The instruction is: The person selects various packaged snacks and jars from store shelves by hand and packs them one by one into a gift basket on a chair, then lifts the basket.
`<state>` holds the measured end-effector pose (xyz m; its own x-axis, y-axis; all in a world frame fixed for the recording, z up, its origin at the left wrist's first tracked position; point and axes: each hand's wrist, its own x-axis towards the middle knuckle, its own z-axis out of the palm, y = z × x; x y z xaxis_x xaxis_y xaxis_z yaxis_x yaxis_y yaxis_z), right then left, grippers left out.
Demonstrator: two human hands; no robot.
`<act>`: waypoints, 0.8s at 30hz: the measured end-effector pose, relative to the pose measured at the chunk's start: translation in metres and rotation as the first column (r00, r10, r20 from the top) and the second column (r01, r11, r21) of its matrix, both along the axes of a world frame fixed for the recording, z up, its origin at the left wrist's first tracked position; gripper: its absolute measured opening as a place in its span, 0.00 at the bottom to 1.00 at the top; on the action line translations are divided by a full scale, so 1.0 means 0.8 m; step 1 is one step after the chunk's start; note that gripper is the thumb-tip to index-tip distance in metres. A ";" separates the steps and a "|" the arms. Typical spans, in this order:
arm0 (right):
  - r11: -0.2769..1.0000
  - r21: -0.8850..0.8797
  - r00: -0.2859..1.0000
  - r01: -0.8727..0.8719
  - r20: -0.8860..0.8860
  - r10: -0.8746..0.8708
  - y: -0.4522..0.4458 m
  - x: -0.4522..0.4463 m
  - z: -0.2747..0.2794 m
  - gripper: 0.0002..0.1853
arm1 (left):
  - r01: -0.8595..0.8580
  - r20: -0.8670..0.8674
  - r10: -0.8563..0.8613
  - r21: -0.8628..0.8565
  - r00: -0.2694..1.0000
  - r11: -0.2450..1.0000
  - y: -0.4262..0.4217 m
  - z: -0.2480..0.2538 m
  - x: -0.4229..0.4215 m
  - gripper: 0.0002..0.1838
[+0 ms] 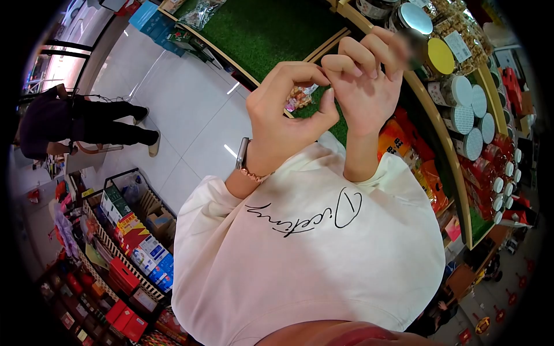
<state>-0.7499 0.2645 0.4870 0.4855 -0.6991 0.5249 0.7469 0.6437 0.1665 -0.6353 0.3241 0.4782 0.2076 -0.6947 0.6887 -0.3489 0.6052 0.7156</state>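
Observation:
My left hand is raised in front of my chest, its thumb and index finger curved into a ring with a small gap between the tips. Nothing shows in its grasp. A clear snack packet is visible through that ring, on the green turf of a display behind. Close beside it, my right hand is held palm toward me, fingers loosely bent and the palm bare. A blurred patch hides part of its outer fingertips. A watch and a bracelet circle my left wrist.
To the right, a curved wooden shelf carries several lidded jars and bagged snacks. Orange packets lie beneath it. A person in dark clothes stands on the tiled floor at left. Boxed goods fill a rack at lower left.

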 end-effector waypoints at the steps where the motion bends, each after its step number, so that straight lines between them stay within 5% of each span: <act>1: 1.000 -0.001 1.000 0.002 -0.005 -0.002 0.000 0.000 0.000 0.12 | 0.009 -0.009 -0.009 0.004 1.000 1.000 0.000 0.000 0.000 0.12; 24: 1.000 0.005 0.999 0.010 -0.042 -0.010 -0.012 0.004 -0.001 0.13 | 0.007 0.117 -0.016 0.073 0.993 0.997 -0.009 0.002 0.011 0.10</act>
<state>-0.7471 0.2552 0.4863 0.5001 -0.7066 0.5007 0.7594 0.6357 0.1386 -0.6268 0.3171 0.4796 0.1197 -0.7452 0.6560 -0.4268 0.5579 0.7117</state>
